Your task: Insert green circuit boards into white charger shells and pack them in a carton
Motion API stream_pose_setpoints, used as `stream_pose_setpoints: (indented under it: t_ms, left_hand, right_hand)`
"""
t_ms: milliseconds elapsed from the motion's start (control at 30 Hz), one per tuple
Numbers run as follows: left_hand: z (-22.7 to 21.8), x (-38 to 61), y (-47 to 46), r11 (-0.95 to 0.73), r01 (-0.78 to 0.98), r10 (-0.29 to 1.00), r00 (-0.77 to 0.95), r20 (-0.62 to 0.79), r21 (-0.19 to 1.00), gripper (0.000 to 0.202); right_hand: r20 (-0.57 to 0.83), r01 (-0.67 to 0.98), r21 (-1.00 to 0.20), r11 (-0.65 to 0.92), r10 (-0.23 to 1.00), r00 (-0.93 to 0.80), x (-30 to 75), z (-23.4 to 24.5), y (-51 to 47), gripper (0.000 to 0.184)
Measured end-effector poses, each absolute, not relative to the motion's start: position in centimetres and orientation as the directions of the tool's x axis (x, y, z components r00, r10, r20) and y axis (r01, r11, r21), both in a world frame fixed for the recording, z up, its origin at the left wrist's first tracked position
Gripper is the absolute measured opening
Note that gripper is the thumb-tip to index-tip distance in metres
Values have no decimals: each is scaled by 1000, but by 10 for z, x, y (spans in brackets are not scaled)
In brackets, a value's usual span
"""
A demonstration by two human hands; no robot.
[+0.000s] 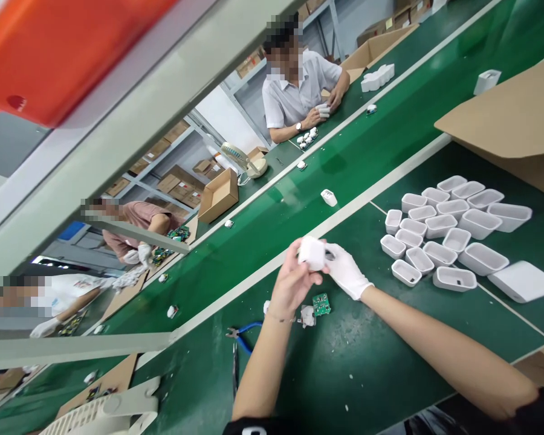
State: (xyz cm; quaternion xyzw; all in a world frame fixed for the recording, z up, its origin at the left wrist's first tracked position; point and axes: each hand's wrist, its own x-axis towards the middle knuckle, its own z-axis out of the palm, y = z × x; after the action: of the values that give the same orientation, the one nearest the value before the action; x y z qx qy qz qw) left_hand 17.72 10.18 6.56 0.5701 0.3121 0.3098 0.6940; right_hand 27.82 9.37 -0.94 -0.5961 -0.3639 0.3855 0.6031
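My bare left hand [291, 283] and my white-gloved right hand [346, 270] meet over the green bench, both closed on a small white plastic casing [312, 252]. Below them on the bench lie a small green circuit board [321, 304] and a white plastic scrap [307, 315]. Blue-handled pliers [241, 333] lie to the left of my left forearm.
Several empty white casing shells [439, 235] cluster at right, beside a white lid [523, 280] and cardboard boxes [517, 124]. A green conveyor belt [367, 151] carries single white parts. Three other people work across the belt. A white fan [104, 414] sits near the bottom left.
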Motion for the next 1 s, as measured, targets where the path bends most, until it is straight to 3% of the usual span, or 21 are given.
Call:
stream_pose_setpoints:
  t_ms: [67, 133, 233, 333, 400, 467, 600, 733, 1000]
  left_hand:
    - [54, 143, 100, 201, -135, 860, 499, -109, 970, 58]
    - [38, 114, 96, 139, -134, 916, 393, -77, 981, 51]
    - [12, 82, 86, -130, 98, 957, 273, 99, 987, 38]
    - [-8, 65, 76, -460, 401, 874, 363, 323, 792, 44]
    - [-14, 60, 72, -618, 434, 773, 487, 407, 655, 57]
    - [-16, 58, 71, -695, 387, 704, 533, 468, 605, 71]
    - [-15, 58, 72, -722, 299, 673, 508, 537, 624, 83]
    - [-15, 58, 70, -702, 250, 681, 508, 527, 667, 85]
    - [-15, 57, 69, -715, 301, 679, 514, 525, 631, 83]
  right_hand:
    - [-22, -95, -995, 12, 937, 349, 287, -22, 90, 34]
    - [-37, -167, -986, 14, 953, 300, 292, -23, 85, 39]
    - [-28, -246, -969, 28, 975, 220, 291, -11, 77, 42]
    - [4, -301, -953, 30, 996, 86, 285, 3, 64, 44]
    - [24, -285, -958, 21, 1000, -7, 281, 9, 55, 45]
    - [43, -211, -977, 29, 997, -64, 277, 12, 48, 43]
    - [107, -64, -993, 100, 987, -119, 269, 13, 41, 35]
    - [148, -29, -989, 145, 976, -157, 263, 12, 39, 30]
    - [181, 107, -972, 208, 957, -225, 263, 9, 37, 28]
